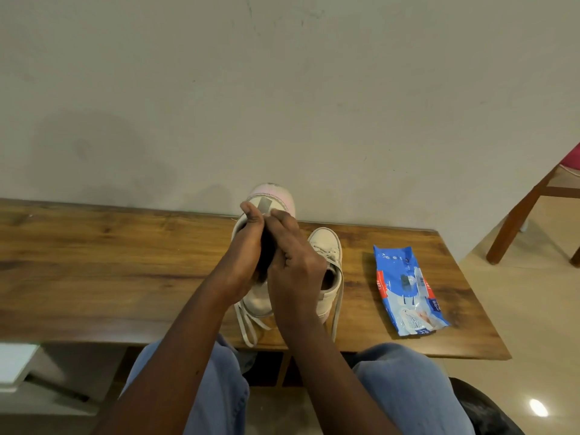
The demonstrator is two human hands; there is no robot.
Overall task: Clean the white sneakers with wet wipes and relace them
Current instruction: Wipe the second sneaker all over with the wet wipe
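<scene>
left hand (248, 246), right hand (295, 274) both grip raised shoe (276, 196) | second shoe (326, 243) left of pack (408, 287) | laces (248, 324) loose, no wipe seen | likely early: wiping, relacing remain

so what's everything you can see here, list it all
table: 1, brown wood, against the wall
held sneaker: 1, white with pinkish toe, raised over table middle
other sneaker: 1, white, on table just right of the held one
laces: 2, off-white, trailing loose to the near table edge
wipes pack: 1, blue, flat on table right
chair: 1, brown wood with red seat, far right
white object: 1, lower left, under table level
jeans: blue, bottom
hands: 2, left and right, both gripping the held sneaker
</scene>
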